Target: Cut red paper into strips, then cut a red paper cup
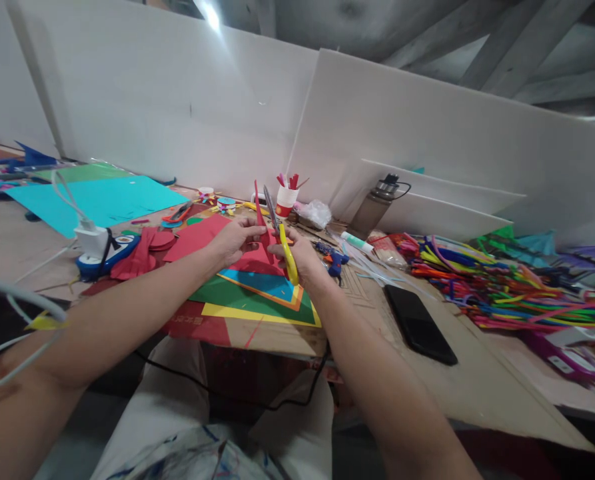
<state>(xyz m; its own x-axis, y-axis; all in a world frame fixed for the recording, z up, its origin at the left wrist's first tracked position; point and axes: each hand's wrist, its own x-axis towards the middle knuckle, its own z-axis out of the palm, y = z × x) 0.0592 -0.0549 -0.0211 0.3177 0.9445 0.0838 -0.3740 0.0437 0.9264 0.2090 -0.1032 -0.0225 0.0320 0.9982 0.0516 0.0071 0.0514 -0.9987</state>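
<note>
In the middle of the head view, my left hand [238, 241] pinches a narrow red paper piece [258, 205], which stands upright between both hands. My right hand [303, 259] is wrapped round scissors with yellow handles [289, 257]; their metal blades point up and away, right beside the red piece. Whether the blades touch the paper, I cannot tell. Below the hands lies a stack of coloured sheets: a red sheet [197, 235] on top, then blue, orange, a green sheet [217, 295] and a yellow sheet [257, 315].
Behind the hands stands a paper cup [288, 198] holding red sticks. To the right are a blue glue gun [336, 262], a glue stick [357, 241], a bottle [377, 207], a black phone [420, 323] and many pipe cleaners [507, 280]. A power strip [90, 263] and cyan sheet [102, 200] lie left.
</note>
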